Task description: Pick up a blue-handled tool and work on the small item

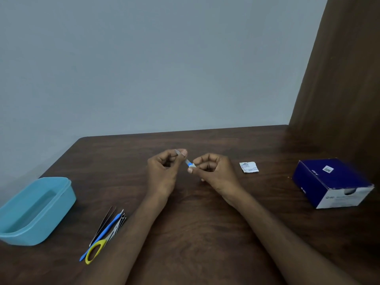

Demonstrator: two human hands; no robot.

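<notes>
Both hands above table (205, 223) centre, fingers curled. Left hand (164, 171) pinches grey end of small slim tool (186, 160) between thumb and forefinger; right hand (213, 171) pinches blue-and-white end — tool spans gap between hands, tilted, off tabletop. Torn white wrapper (249, 167) lies just right of right hand. Dark blue box (331, 182) far right. Teal tub (35, 210) far left; beside it, tweezers (103, 225), blue-handled tool (102, 236), yellow-handled scissors (98, 248) — bunched together.

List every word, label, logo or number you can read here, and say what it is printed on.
Dark blue cardboard box: white logos and a sticker on top, print on its white end; all too blurred to read.
Small white packet: printed lines, too small to read.
No other text shows.
</notes>
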